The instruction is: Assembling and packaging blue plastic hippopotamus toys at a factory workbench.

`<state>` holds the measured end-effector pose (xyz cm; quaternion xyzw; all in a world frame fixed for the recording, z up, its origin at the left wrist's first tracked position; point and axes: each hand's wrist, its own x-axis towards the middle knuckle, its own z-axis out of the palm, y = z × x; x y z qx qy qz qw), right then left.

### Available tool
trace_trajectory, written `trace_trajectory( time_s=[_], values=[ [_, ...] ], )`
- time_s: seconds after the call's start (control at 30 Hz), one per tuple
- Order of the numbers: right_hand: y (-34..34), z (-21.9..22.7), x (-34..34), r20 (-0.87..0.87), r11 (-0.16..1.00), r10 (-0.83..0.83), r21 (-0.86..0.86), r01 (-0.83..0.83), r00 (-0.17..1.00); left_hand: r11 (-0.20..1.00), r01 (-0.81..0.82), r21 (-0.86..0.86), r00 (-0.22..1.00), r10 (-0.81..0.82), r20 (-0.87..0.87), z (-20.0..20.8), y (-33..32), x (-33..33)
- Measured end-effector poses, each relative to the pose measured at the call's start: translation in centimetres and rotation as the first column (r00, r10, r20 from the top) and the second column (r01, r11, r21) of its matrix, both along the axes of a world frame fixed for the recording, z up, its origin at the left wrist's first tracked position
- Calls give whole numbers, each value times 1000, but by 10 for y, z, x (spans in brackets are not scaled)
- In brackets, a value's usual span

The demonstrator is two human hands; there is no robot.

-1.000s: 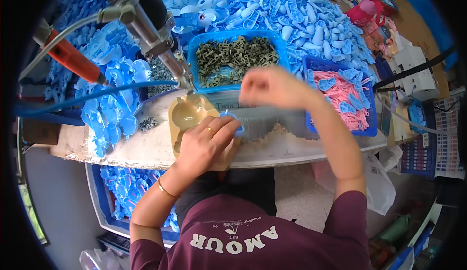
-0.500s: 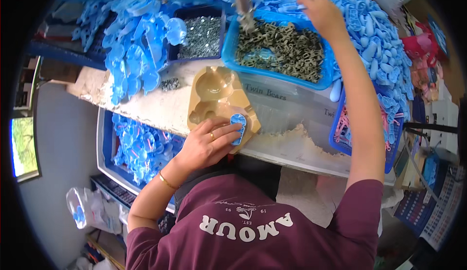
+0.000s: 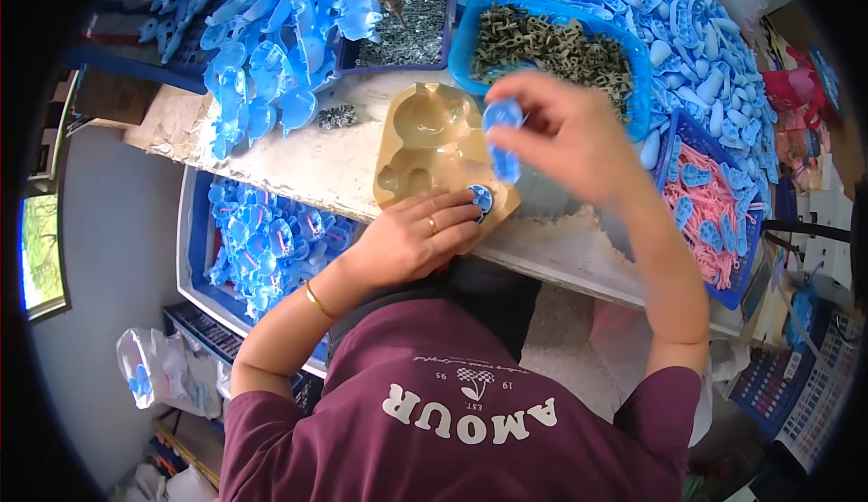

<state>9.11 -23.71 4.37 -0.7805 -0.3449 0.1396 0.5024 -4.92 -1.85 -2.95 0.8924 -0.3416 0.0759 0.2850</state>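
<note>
Back from the heap of light-blue plastic parts (image 3: 701,63), our right hand (image 3: 570,136) now hovers over the right side of a glossy tan block with rounded hollows (image 3: 457,160). Thumb and fingers pinch a long, rounded, light-blue plastic piece (image 3: 504,136); it hangs upright just left of our fingertips. Our left hand (image 3: 411,240) lies along the block's near edge, fingers close together, tips touching a small blue plastic piece (image 3: 482,198) at the near right corner. Thumb hidden: we cannot tell whether that hand grips.
</note>
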Motion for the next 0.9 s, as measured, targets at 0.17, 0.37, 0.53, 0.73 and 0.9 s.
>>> trace_trajectory(
  time_s=[0.17, 0.37, 0.53, 0.73, 0.9],
  values=[
    [49, -37, -46, 47, 993, -97, -66, 100, 994, 998, 54, 27, 964, -59, 259, -7, 18, -30],
    [75, -56, -63, 196, 981, -52, -176, 87, 979, 988, -60, -145, 938, 105, 331, -1, 68, -35],
    [79, -28, -74, 196, 966, -149, -182, 185, 969, 763, -615, -198, 686, 642, 341, -15, 156, -17],
    [93, -22, -79, 137, 967, -103, -218, 131, 985, 403, -888, -223, 325, 890, 320, -24, 241, 7],
    [91, -23, -81, 178, 972, -157, -147, 184, 971, 491, -847, -204, 383, 829, 406, -12, 232, 12]
  ],
)
